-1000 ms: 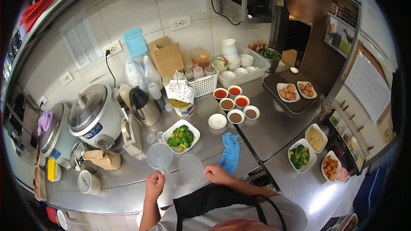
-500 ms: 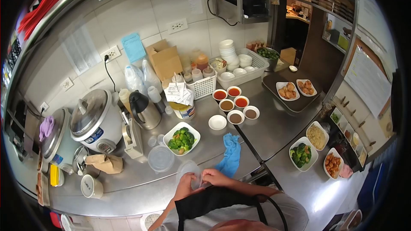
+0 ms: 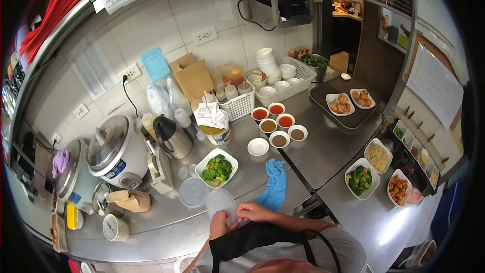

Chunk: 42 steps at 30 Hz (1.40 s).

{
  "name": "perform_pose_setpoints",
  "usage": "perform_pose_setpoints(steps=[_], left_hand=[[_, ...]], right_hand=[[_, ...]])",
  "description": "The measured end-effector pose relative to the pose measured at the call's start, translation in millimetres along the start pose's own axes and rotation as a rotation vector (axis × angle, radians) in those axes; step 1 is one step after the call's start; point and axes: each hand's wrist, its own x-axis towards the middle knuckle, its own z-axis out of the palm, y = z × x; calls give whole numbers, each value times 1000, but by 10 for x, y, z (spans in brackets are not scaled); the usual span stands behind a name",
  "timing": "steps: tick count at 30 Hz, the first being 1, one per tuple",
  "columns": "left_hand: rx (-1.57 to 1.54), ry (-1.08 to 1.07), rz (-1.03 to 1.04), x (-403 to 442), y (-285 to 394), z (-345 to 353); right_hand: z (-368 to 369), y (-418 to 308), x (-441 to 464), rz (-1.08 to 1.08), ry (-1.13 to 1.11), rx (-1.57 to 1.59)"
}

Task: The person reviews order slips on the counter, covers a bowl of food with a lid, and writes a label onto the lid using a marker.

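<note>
Both hands are close together at the counter's front edge. My left hand point(image 3: 220, 225) has its fingers closed on the near edge of a clear round lid point(image 3: 221, 202). My right hand point(image 3: 253, 212) is closed at the lid's right edge, thumb and fingers pinched on it. Left of the lid, a clear plastic container point(image 3: 194, 192) rests on the steel counter. A white square bowl of broccoli point(image 3: 216, 170) sits just beyond. To the right of the hands lies a crumpled blue cloth point(image 3: 273, 185).
Several sauce cups surround an empty white bowl point(image 3: 258, 146). A steel jug point(image 3: 173, 137) and rice cooker point(image 3: 117, 152) stand left, near a paper bag point(image 3: 130, 200). Bowls of rice point(image 3: 378, 157), broccoli point(image 3: 359, 180) and chicken point(image 3: 398, 190) stand right; a tray point(image 3: 348, 102) is farther back.
My hands, apart as fists a second ago, have come together at the clear lid. The camera view has shifted slightly, and a person at the back right is out of view.
</note>
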Motion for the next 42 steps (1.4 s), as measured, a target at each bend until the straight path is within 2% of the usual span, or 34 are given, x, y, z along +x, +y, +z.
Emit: perform_pose_setpoints(steps=[7,10,13,16,19,22,25,29,34,42], left_hand=[[-44,3,-83,16,-30,-20],[30,113,-122,48,-106,-136],[26,329,-165,103,-181,-324],[5,500,-154,165,-343,-565],[50,623,-167,262,-426,-795],[179,699,-208,455,-459,-934],[456,698,8,637,-851,-817],[540,509,-14,655,-1127,-501],[525,410,-120,484,-1240,-192],[517,434,-118,409,-1296,-105]], right_hand=[[23,-110,-62,-49,-40,90],[-136,126,27,-261,82,-171],[-285,30,-64,-339,501,-577],[-554,238,-24,-399,670,-905],[-487,170,-107,-410,680,-1151],[-448,112,-127,-391,642,-1174],[-455,131,-119,-403,664,-1159],[-476,117,-138,-391,643,-1140],[-478,105,-156,-382,641,-1115],[-450,136,-126,-361,681,-1073]])
